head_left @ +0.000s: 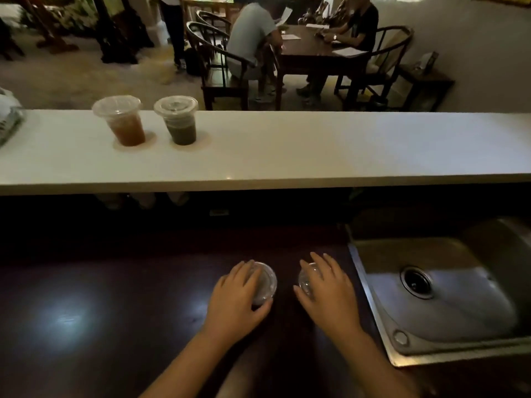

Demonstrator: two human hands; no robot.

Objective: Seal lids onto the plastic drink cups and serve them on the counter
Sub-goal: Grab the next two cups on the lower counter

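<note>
Now left hand (234,297) gripping clear round plastic lidded cup (265,281), right hand (327,294) gripping second clear lidded cup (306,278) just beside.

Two lidded cups (149,120) upright, side by side on counter (287,145)

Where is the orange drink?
The orange drink stands on the white counter, toward its left end, just left of the dark drink. Both have lids on.

the white counter (316,145) carried two lidded cups, amber (123,122) beside dark green (179,122); the dark worktop (115,297) (dimly lit) bore two more.
</note>
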